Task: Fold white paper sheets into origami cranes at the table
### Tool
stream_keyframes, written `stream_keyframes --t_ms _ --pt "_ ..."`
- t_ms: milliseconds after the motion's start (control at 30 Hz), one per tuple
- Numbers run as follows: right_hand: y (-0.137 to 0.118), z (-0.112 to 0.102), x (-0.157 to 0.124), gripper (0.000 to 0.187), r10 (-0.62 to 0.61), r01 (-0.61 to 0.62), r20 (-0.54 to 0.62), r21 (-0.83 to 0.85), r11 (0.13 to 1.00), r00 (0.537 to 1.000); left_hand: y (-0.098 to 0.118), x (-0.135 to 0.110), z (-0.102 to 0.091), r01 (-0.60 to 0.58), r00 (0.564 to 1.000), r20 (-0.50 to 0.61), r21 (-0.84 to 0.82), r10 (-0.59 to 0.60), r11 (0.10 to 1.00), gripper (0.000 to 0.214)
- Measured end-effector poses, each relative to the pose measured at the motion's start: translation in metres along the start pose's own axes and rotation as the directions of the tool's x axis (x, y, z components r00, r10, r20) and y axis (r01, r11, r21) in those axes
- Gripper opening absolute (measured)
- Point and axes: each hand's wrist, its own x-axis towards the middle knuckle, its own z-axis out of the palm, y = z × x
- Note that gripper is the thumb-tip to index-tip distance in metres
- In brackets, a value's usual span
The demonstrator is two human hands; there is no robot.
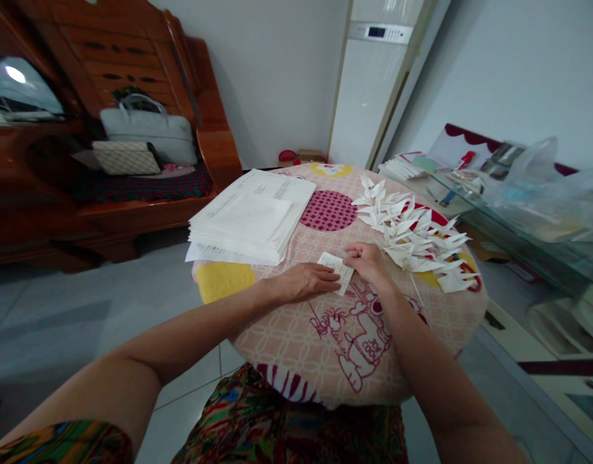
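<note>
A small folded piece of printed paper (345, 285) lies on the round table between my hands. My left hand (303, 282) rests flat, its outstretched fingers pressing on the paper's left part. With thumb and fingers together, my right hand (367, 259) pinches the paper's upper right edge. To the right spreads a cluster of white folded paper cranes (407, 225), several of them packed close together. A thick stack of printed white sheets (238, 219) sits at the table's left side, with a smaller blank piece on top.
A patterned cloth (287, 341) covers the round table. Right of it, a glass-topped stand (533, 238) carries plastic bags (533, 187) and papers. A wooden bench (214, 142) with a grey handbag (151, 132) stands at the back left. Behind is a tall white appliance (369, 96).
</note>
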Motion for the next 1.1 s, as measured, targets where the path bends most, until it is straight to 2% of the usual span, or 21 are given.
stream_keyframes --t_ms 133,233,300,367,400,467,533,567,633,733,900,1100 --pt "0.004 -0.008 -0.007 0.042 0.152 -0.158 0.046 0.184 0.97 0.987 -0.015 -0.002 -0.002 0.01 1.0 0.022 -0.028 -0.009 1.0 0.031" --pt "0.0 -0.018 -0.02 0.07 0.217 -0.249 0.135 0.293 0.923 0.967 -0.035 -0.003 0.001 0.057 0.998 -0.021 -0.032 -0.057 0.998 0.031" --pt "-0.007 -0.023 -0.03 0.079 0.241 -0.312 0.236 0.344 0.886 0.942 -0.047 -0.003 0.002 0.05 0.998 -0.034 -0.036 -0.051 0.998 0.032" --pt "-0.013 -0.024 -0.038 0.067 0.304 -0.417 0.328 0.367 0.831 0.894 -0.054 0.0 0.002 0.079 0.995 -0.058 -0.012 -0.08 0.997 0.032" --pt "-0.016 -0.022 -0.042 0.055 0.334 -0.448 0.331 0.375 0.812 0.883 -0.055 0.001 0.0 0.114 0.99 -0.082 0.001 -0.113 0.994 0.033" --pt "-0.021 -0.017 -0.047 0.033 0.394 -0.487 0.292 0.413 0.77 0.871 -0.051 0.003 -0.004 0.206 0.967 -0.151 -0.003 -0.204 0.979 0.033" --pt "-0.025 -0.01 -0.049 0.022 0.431 -0.485 0.227 0.473 0.735 0.874 -0.042 0.004 -0.01 0.28 0.933 -0.214 -0.07 -0.289 0.957 0.033" --pt "-0.027 -0.006 -0.05 0.021 0.431 -0.466 0.194 0.511 0.723 0.881 -0.037 0.005 -0.012 0.284 0.926 -0.225 -0.121 -0.305 0.951 0.03" --pt "-0.03 0.001 -0.051 0.019 0.425 -0.418 0.132 0.58 0.7 0.896 -0.027 0.006 -0.015 0.249 0.94 -0.184 -0.204 -0.287 0.947 0.027" --pt "-0.033 0.006 -0.053 0.016 0.422 -0.371 0.08 0.639 0.674 0.903 -0.021 0.007 -0.014 0.198 0.965 -0.126 -0.214 -0.228 0.956 0.028" --pt "-0.032 0.005 -0.056 0.014 0.404 -0.408 0.148 0.594 0.694 0.903 -0.029 0.007 -0.005 0.162 0.979 -0.093 -0.194 -0.183 0.967 0.026" --pt "-0.028 0.006 -0.058 0.012 0.374 -0.414 0.19 0.554 0.722 0.907 -0.033 -0.006 0.0 0.128 0.977 -0.133 -0.248 -0.165 0.96 0.026"
